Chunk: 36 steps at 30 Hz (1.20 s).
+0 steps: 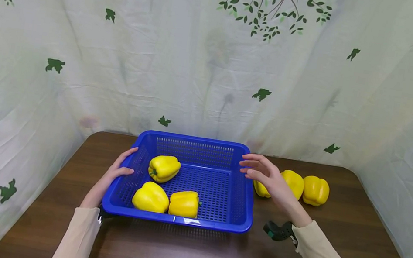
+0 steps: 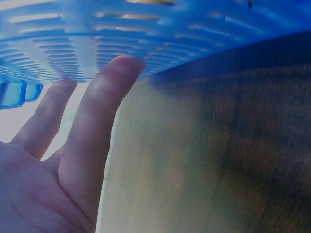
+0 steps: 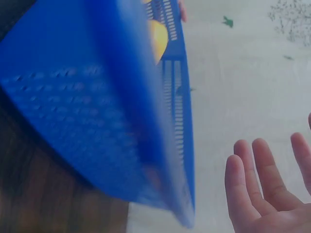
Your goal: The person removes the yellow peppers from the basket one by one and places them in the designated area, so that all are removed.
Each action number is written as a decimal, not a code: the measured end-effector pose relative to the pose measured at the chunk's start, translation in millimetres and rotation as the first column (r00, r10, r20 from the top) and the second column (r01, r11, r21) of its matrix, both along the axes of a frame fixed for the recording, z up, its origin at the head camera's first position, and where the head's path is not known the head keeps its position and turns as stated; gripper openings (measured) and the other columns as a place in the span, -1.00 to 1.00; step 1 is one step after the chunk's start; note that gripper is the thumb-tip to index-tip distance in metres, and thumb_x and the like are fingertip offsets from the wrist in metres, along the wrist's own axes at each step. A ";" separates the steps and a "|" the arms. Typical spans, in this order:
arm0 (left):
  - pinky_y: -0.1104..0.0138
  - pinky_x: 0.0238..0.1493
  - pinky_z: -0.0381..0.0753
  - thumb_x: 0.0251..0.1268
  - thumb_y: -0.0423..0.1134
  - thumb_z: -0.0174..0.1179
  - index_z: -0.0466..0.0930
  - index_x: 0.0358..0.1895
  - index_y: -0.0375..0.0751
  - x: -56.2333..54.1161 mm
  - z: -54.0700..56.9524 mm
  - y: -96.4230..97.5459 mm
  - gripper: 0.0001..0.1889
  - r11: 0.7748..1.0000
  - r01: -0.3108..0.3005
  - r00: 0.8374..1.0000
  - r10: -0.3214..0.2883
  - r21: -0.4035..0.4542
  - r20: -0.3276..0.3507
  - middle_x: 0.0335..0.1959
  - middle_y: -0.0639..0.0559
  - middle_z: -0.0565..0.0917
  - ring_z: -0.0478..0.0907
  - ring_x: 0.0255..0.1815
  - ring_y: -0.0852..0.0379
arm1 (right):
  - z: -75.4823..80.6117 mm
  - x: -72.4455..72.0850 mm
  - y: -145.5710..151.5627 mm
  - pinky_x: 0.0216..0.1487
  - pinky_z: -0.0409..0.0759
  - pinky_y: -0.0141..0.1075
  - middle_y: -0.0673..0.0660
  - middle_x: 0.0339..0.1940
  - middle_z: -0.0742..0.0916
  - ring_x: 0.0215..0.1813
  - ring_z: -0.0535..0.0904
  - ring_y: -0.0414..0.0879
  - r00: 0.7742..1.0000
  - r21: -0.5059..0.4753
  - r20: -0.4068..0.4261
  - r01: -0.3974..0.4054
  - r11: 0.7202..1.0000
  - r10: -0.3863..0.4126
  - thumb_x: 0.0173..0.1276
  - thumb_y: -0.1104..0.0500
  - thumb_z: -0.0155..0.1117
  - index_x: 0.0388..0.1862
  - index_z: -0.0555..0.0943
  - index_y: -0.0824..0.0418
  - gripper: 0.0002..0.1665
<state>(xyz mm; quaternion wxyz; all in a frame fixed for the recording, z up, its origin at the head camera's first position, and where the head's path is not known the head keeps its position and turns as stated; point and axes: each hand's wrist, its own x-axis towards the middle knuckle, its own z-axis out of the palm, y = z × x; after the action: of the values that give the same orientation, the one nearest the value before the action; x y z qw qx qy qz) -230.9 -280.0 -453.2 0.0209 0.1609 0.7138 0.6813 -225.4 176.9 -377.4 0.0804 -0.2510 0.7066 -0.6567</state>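
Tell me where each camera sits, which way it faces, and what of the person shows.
Head: on the head, facing forward and down at the blue basket, yellow bell peppers, wooden table and leaf-printed curtain; left hand, right hand and sleeves show.
Left wrist: on that wrist, facing the basket's slotted side; left hand shows.
Right wrist: on that wrist, facing the basket's side and curtain; right hand shows, apparently a sliver of the left.
Shared: head and right wrist both show the curtain.

There are six peppers point(image 1: 164, 168) and one basket point(image 1: 220, 226).
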 end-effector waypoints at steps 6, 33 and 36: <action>0.49 0.03 0.39 0.31 -0.49 -0.13 0.24 0.40 0.25 0.4 0.3 0.1 -0.33 1.000 0.005 1.000 -0.005 0.008 -0.001 0.40 -0.43 -0.04 0.34 0.13 0.30 | 10.1 -0.3 -17.6 0.11 0.50 -0.13 0.29 0.16 0.56 0.17 0.49 0.23 0.999 0.064 0.008 -0.037 0.997 0.036 0.45 0.22 0.09 0.25 0.42 0.25 -0.58; 0.51 0.06 0.33 0.25 -0.53 -0.12 0.23 0.42 0.11 -0.8 -1.7 0.2 -0.32 1.000 0.006 0.998 -0.006 0.006 -0.058 0.34 -0.14 0.12 0.33 0.14 0.30 | -2.9 -17.5 -85.8 0.14 0.44 0.04 0.15 0.13 0.59 0.13 0.51 0.05 0.923 0.305 0.171 -0.382 0.872 0.344 0.43 0.13 0.14 0.18 0.49 0.21 -0.61; 0.51 0.06 0.33 0.25 -0.53 -0.12 0.24 0.42 0.11 -1.4 -2.5 -0.2 -0.32 1.000 0.010 0.998 -0.009 0.008 -0.062 0.29 0.01 0.16 0.33 0.14 0.30 | -7.1 -19.2 -91.3 0.15 0.41 0.10 0.13 0.18 0.56 0.22 0.43 0.15 0.903 0.334 0.209 -0.426 0.841 0.375 0.42 0.18 0.13 0.18 0.50 0.20 -0.63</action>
<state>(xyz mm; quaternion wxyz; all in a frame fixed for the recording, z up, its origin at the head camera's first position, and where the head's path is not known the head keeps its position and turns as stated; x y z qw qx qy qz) -232.2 -280.2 -455.7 0.0014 0.1852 0.7105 0.6789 -244.6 85.6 -384.6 0.3097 -0.3282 0.7425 -0.4950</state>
